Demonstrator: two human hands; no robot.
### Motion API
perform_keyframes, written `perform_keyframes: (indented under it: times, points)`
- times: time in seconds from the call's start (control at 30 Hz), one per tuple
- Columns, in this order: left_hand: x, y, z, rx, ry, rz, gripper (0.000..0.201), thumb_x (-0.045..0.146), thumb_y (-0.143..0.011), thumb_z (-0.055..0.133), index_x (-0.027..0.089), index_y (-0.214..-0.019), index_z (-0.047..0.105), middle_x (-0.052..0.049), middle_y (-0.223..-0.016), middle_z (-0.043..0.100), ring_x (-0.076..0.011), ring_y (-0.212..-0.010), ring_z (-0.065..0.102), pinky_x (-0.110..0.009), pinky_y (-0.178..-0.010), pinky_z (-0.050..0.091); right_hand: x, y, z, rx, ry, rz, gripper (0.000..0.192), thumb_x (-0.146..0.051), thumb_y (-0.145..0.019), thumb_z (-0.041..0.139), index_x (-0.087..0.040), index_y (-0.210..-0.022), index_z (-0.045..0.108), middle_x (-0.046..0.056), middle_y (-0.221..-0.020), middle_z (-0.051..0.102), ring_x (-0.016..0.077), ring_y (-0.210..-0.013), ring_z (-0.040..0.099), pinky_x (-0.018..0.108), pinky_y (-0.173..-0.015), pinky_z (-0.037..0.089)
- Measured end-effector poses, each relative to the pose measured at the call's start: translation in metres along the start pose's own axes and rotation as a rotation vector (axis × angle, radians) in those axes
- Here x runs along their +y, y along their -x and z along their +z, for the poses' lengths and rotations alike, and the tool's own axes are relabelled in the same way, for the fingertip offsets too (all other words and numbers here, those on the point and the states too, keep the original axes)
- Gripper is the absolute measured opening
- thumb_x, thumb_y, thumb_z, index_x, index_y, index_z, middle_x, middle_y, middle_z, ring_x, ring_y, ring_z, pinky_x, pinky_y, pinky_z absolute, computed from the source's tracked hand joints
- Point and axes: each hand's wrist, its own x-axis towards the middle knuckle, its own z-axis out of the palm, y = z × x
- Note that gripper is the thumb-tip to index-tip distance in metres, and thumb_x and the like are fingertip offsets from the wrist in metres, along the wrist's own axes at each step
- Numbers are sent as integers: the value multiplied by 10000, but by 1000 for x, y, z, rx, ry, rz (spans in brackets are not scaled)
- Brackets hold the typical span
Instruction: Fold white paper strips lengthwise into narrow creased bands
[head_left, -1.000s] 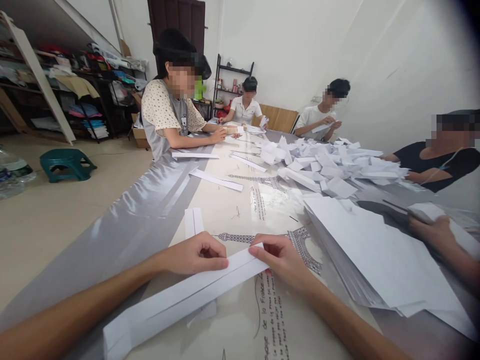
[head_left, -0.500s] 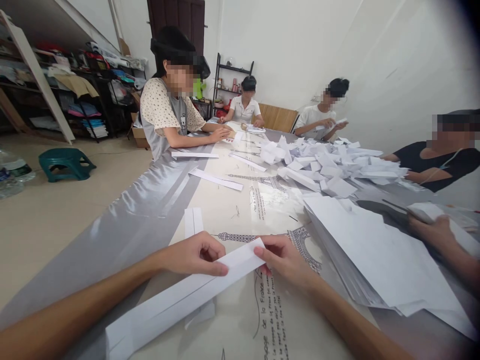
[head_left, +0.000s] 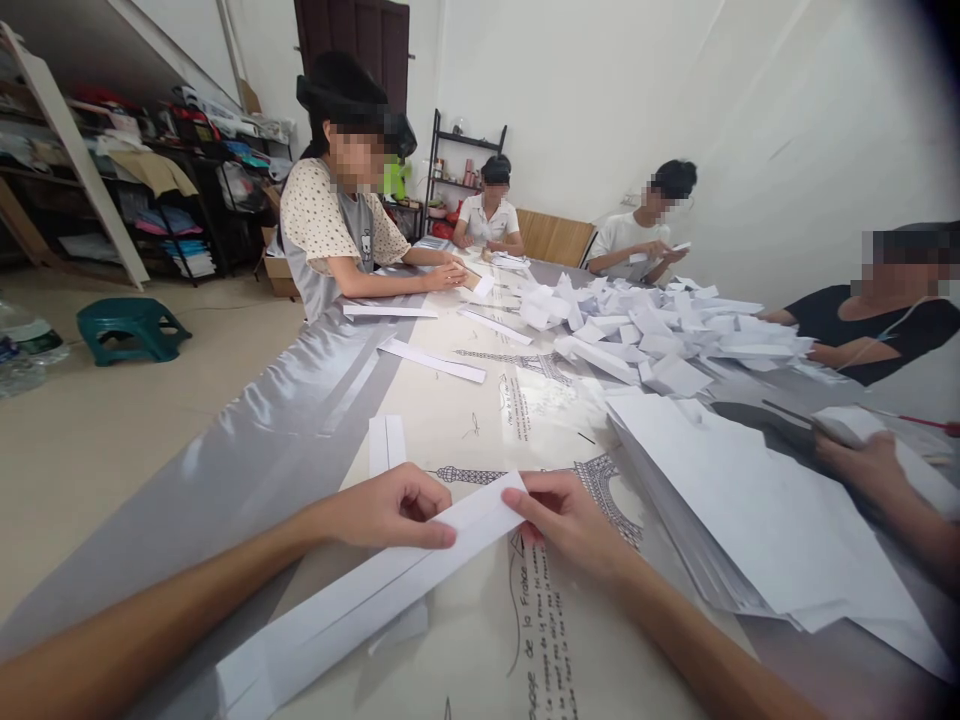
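Note:
A long folded strip of white paper point(head_left: 360, 605) slants across the table in front of me, its near end at the lower left. My left hand point(head_left: 401, 508) pinches its upper edge, thumb on top and fingers curled behind. At the far right end, my right hand point(head_left: 559, 510) grips the strip's corner between thumb and fingers. Dark line marks run along the strip. Beyond my left hand lies another paper strip point(head_left: 386, 440), partly hidden by that hand. A small white paper piece point(head_left: 405, 622) shows beneath the held strip.
A stack of white sheets point(head_left: 757, 500) lies right of my right arm. A heap of folded papers point(head_left: 637, 325) spreads farther back. More strips point(head_left: 435, 360) lie ahead. Several people sit around the table; a co-worker's hand point(head_left: 862, 460) is at right. A green stool point(head_left: 133, 330) stands left.
My right thumb has shifted slightly left on the strip's end, and the strip has moved a little. The person at left has raised a brown and white piece in their hands.

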Motion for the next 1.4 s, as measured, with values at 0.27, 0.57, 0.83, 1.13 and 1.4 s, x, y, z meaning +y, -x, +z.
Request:
perform_keyframes:
  times: [0.27, 0.57, 0.83, 1.13, 1.4]
  points:
    - [8, 1, -2, -27, -33, 39, 434, 458, -958, 620, 170, -680, 453, 42, -650, 316, -100, -587, 277, -269, -525, 189, 5, 0, -5, 240, 54, -73, 458, -454, -995, 595, -187, -625, 569, -37, -528, 421, 111, -505, 363, 290, -524, 285]
    - [9, 1, 0, 0, 5, 11, 447, 460, -951, 631, 169, -667, 444, 42, -645, 308, -95, -577, 263, -275, -522, 170, 6, 1, -7, 120, -46, 26, 465, -533, -954, 623, -184, -650, 584, -20, -567, 492, 109, -494, 412, 282, -517, 336]
    - [6, 2, -2, -14, 0, 13, 426, 444, -945, 641, 172, -681, 446, 45, -657, 306, -98, -590, 269, -276, -538, 182, 14, 2, -14, 329, -28, 25, 554, -519, -937, 666, -192, -541, 459, -46, -476, 392, 94, -469, 327, 293, -511, 249]
    - [6, 1, -2, -15, -1, -1, 405, 441, -947, 637, 168, -690, 484, 42, -654, 329, -101, -588, 280, -278, -534, 189, 6, 1, -5, 156, 9, 35, 539, -539, -952, 620, -187, -551, 550, -38, -456, 421, 96, -446, 346, 290, -509, 286]
    - [5, 3, -2, -10, -27, -1, 447, 450, -958, 624, 175, -672, 421, 46, -655, 298, -94, -583, 258, -282, -530, 169, 12, 3, -13, 308, -11, -9, 628, -508, -951, 644, -212, -467, 375, -65, -446, 284, 89, -457, 222, 304, -507, 250]
